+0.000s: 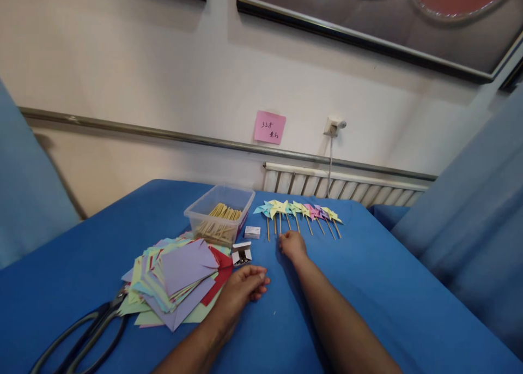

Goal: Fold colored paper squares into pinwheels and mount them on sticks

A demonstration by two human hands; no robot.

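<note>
My right hand (293, 246) reaches to the lower end of a wooden stick, and its fingers are closed on it. The stick belongs to a yellow paper pinwheel (279, 207), which lies in a row of several pinwheels (312, 212) in blue, green, pink, purple and yellow. Nearer to me, my left hand (247, 284) hovers over the cloth with its fingers curled together and nothing visible in them. Just beyond it stands a small opened box (242, 254) with small dark metal pieces inside. A stack of coloured paper squares (188, 267), partly cut, lies to its left.
A clear plastic tub (245, 202) of wooden sticks (220, 216) stands behind the paper. Beside it is a small closed white box (252, 232). Large black-handled scissors (96, 325) lie at the front left. The blue-covered table (368, 287) meets a wall with a radiator (302, 182).
</note>
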